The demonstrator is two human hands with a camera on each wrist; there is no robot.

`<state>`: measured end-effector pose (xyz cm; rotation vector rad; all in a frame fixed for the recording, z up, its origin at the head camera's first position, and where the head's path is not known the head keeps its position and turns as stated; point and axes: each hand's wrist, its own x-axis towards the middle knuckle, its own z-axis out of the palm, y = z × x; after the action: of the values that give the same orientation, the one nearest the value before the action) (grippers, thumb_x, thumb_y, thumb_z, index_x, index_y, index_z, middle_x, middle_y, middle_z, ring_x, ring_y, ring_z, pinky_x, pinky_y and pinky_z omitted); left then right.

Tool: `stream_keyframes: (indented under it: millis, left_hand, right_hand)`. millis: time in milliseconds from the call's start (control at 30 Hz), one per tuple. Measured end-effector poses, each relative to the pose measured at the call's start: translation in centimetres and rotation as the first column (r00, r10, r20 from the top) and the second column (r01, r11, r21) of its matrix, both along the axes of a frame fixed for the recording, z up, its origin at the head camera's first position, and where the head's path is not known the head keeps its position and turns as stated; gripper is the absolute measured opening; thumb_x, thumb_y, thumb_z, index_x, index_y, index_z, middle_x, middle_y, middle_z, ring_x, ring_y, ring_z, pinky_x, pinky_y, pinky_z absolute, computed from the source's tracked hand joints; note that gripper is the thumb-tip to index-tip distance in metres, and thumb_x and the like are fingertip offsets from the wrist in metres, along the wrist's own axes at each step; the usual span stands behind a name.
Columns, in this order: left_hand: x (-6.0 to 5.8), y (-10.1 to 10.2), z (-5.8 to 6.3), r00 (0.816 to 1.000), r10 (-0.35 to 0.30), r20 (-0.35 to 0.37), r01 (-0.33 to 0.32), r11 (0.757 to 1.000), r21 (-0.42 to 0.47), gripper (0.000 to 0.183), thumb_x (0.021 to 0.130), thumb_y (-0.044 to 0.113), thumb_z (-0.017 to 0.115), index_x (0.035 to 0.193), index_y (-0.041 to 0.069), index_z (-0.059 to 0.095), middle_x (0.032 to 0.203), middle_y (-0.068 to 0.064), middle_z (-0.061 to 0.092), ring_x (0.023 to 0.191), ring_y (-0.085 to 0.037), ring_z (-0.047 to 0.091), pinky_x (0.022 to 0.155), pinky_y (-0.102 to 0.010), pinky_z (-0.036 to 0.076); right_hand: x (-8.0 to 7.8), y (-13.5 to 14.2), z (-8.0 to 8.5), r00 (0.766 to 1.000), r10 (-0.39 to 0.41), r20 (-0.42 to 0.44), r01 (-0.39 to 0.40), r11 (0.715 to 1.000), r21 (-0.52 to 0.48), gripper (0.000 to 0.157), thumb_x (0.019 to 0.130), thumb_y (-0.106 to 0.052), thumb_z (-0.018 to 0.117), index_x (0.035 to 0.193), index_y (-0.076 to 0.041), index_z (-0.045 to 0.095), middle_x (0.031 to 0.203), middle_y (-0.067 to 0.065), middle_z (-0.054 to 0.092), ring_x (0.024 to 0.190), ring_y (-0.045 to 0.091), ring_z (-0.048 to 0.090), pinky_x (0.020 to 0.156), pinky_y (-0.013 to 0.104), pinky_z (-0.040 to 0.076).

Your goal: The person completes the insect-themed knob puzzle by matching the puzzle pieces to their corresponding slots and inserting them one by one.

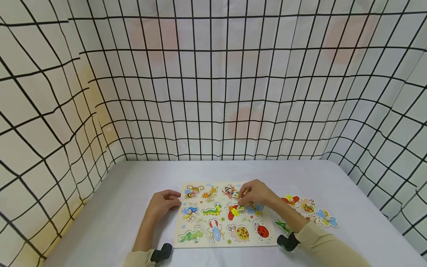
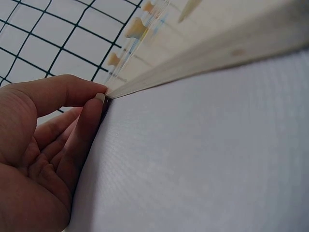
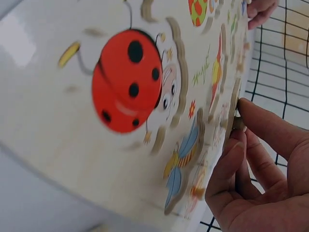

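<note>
A pale wooden peg puzzle board printed with insects lies on the white table. At its left edge rest the fingertips of my left hand; in the left wrist view the thumb and index finger meet at the board's side. Over the upper right of the board, my right hand pinches a small puzzle piece by its knob. Fingers hide most of that piece, so its picture cannot be told. Beneath and beside this hand are a spider, a red-and-yellow insect and a blue-winged bee.
Right of the board lie loose pieces: a snail, a blue-winged insect, a red-winged one and a green one, partly behind the right forearm. A black grid on white cloth surrounds the table.
</note>
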<state>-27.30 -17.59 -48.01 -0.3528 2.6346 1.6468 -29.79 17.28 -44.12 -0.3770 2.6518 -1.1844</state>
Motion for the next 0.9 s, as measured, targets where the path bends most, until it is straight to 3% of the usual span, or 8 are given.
stream_keyframes:
  millis: [233, 500, 900]
  left_hand:
    - [0.1, 0.0, 0.1, 1.000, -0.003, -0.002, 0.003, 1.000, 0.000, 0.023, 0.085, 0.010, 0.075, 0.107, 0.006, 0.074, 0.082, -0.002, 0.073, 0.072, -0.017, 0.062, 0.067, -0.026, 0.051]
    - [0.0, 0.0, 0.0, 1.000, -0.002, -0.013, 0.002, 1.000, 0.002, 0.023, 0.085, 0.009, 0.075, 0.107, 0.006, 0.074, 0.083, -0.003, 0.073, 0.072, -0.017, 0.062, 0.067, -0.026, 0.052]
    - [-0.2, 0.1, -0.1, 1.000, 0.015, -0.002, -0.015, 1.000, 0.015, 0.022, 0.084, 0.010, 0.076, 0.106, 0.007, 0.075, 0.083, -0.004, 0.073, 0.072, -0.018, 0.063, 0.067, -0.026, 0.052]
  right_hand:
    - [0.2, -1.9, -0.3, 1.000, 0.025, 0.000, -0.025, 1.000, 0.017, 0.014, 0.073, -0.019, 0.087, 0.078, -0.015, 0.075, 0.064, -0.003, 0.064, 0.056, 0.011, 0.053, 0.053, 0.025, 0.042]
    - [0.5, -3.6, -0.8, 0.997, 0.083, 0.000, -0.083, 0.996, -0.033, 0.014, 0.072, -0.015, 0.087, 0.078, -0.013, 0.075, 0.064, -0.004, 0.066, 0.056, 0.011, 0.054, 0.054, 0.026, 0.044]
    - [1.2, -5.1, -0.3, 0.996, 0.090, 0.014, -0.090, 0.996, -0.015, 0.015, 0.073, -0.014, 0.087, 0.078, -0.012, 0.074, 0.067, -0.003, 0.066, 0.061, 0.011, 0.053, 0.056, 0.025, 0.041]
